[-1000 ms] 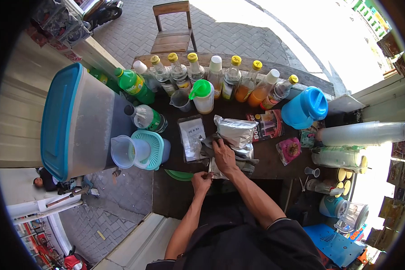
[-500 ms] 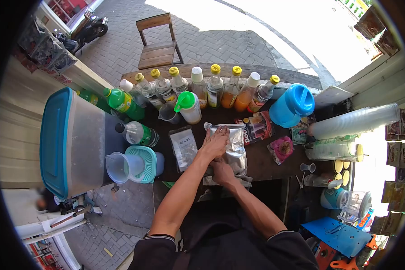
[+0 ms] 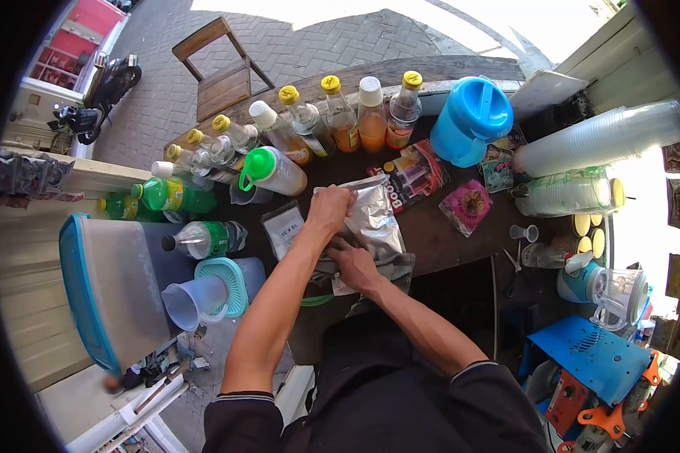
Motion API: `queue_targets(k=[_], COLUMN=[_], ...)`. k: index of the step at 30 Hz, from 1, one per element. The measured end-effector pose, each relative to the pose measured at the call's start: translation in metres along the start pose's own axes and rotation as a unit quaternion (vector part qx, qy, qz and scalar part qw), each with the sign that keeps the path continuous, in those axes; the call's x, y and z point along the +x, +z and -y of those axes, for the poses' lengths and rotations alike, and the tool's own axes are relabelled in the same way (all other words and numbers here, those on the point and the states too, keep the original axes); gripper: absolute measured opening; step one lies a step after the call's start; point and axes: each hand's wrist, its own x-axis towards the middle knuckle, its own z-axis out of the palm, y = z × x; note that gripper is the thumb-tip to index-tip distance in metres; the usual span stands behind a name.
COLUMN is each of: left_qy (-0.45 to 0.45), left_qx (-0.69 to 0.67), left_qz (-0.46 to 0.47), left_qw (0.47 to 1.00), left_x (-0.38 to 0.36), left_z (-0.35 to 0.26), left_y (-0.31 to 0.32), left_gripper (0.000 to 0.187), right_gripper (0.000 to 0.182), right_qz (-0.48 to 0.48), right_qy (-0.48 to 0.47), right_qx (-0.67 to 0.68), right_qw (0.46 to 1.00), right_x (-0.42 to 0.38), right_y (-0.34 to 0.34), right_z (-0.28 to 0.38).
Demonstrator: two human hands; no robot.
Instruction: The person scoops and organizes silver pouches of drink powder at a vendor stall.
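A shiny silver foil pouch (image 3: 378,215) lies on the dark table in front of me. My left hand (image 3: 331,210) is at its upper left edge, fingers curled closed on the foil. Below it, my right hand (image 3: 355,266) rests on the pouch's lower left part, fingers stretched toward my left wrist. Partly under my left forearm is a clear packet with a white label (image 3: 283,230). Touching the pouch's upper right side is a red printed packet (image 3: 412,177).
Bottles (image 3: 341,124) line the far edge, beside a green-lidded shaker (image 3: 272,172) and a blue jug (image 3: 472,121). Left stand a large lidded tub (image 3: 128,287) and a measuring jug (image 3: 193,298). Right are stacked plastic cups (image 3: 597,140), scissors (image 3: 514,260), a blender (image 3: 612,294) and a pink packet (image 3: 467,205).
My left hand has gone from lying flat on the pouch to curled at its edge. My right hand's fingers have stretched out leftward. The camera view has turned.
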Motion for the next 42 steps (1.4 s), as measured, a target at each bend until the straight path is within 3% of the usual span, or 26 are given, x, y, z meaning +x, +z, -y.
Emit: queue_targets(k=[2, 4, 7, 10, 12, 14, 16, 18, 21, 22, 24, 25, 27, 32, 34, 36, 38, 40, 42], left_qy=[0.002, -0.001, -0.013, -0.015, 0.030, 0.011, -0.036, -0.036, -0.035, -0.034, -0.045, -0.058, -0.041, -0.008, 0.003, -0.068, -0.053, -0.033, 0.004], left_qx=[-0.011, -0.015, 0.005, 0.008, 0.081, 0.083, 0.013, 0.029, 0.029, 0.015, 0.022, 0.024, 0.045, 0.031, 0.061, 0.032, 0.041, 0.051, 0.046], left_qz=[-0.027, -0.033, -0.009, -0.003, -0.055, -0.048, -0.001, -0.005, -0.012, -0.014, 0.002, 0.016, 0.001, -0.055, -0.043, 0.010, -0.003, -0.016, -0.045], left_qw=[1.000, 0.999, 1.000, 1.000, 0.995, 0.995, 0.999, 0.999, 0.999, 0.999, 0.999, 0.998, 0.998, 0.998, 0.997, 0.997, 0.998, 0.998, 0.998], left_x=[-0.003, 0.003, 0.000, 0.001, -0.001, -0.006, -0.001, 0.000, 0.002, 0.002, 0.002, 0.000, -0.001, -0.004, -0.003, -0.001, -0.004, -0.005, -0.005], left_z=[-0.009, -0.008, -0.007, -0.007, -0.004, -0.005, -0.010, -0.013, -0.010, -0.008, -0.013, -0.017, -0.015, -0.003, -0.007, -0.015, -0.015, -0.010, -0.003], left_y=[-0.006, -0.005, -0.005, -0.002, 0.002, 0.005, -0.005, -0.006, -0.005, -0.003, -0.011, -0.012, -0.008, 0.007, 0.002, -0.003, -0.002, 0.002, 0.007], left_gripper=[0.036, 0.035, 0.031, 0.028, 0.027, 0.025, 0.026, 0.026, 0.026, 0.026, 0.025, 0.024, 0.022, 0.021, 0.021, 0.020, 0.020, 0.020, 0.021], right_gripper=[0.027, 0.023, 0.021, 0.025, 0.026, 0.029, 0.033, 0.038, 0.042, 0.042, 0.042, 0.042, 0.043, 0.048, 0.047, 0.047, 0.054, 0.059, 0.057], right_qz=[0.072, 0.080, -0.080, -0.020, -0.043, -0.048, -0.015, 0.196, 0.263, 0.262, -0.034, -0.034, -0.077, -0.039, -0.022, 0.009, 0.195, 0.183, -0.027], right_qy=[-0.032, -0.043, -0.097, -0.131, -0.126, -0.077, -0.058, 0.031, 0.053, 0.054, -0.067, -0.061, -0.054, -0.028, -0.062, -0.059, -0.012, 0.009, 0.092], right_qx=[0.089, 0.053, -0.134, -0.199, -0.176, -0.062, -0.018, 0.039, 0.053, 0.055, -0.034, -0.033, -0.169, -0.174, -0.130, -0.119, -0.029, 0.007, -0.024], right_qw=[0.993, 0.994, 0.983, 0.971, 0.975, 0.994, 0.998, 0.979, 0.962, 0.962, 0.997, 0.997, 0.981, 0.984, 0.989, 0.991, 0.980, 0.983, 0.995], right_x=[-0.014, -0.015, 0.006, 0.004, -0.001, -0.009, -0.027, -0.045, -0.064, -0.064, -0.051, -0.039, -0.015, -0.055, -0.083, -0.102, -0.116, -0.124, -0.110], right_y=[-0.007, -0.015, -0.030, -0.010, -0.004, 0.004, -0.003, -0.011, -0.027, -0.030, -0.041, -0.039, -0.028, 0.023, 0.021, 0.008, -0.013, -0.037, -0.076], right_z=[-0.003, -0.002, 0.007, -0.019, -0.022, -0.017, -0.016, -0.014, -0.005, -0.002, 0.009, 0.011, 0.008, -0.004, 0.003, 0.004, 0.004, -0.002, -0.008])
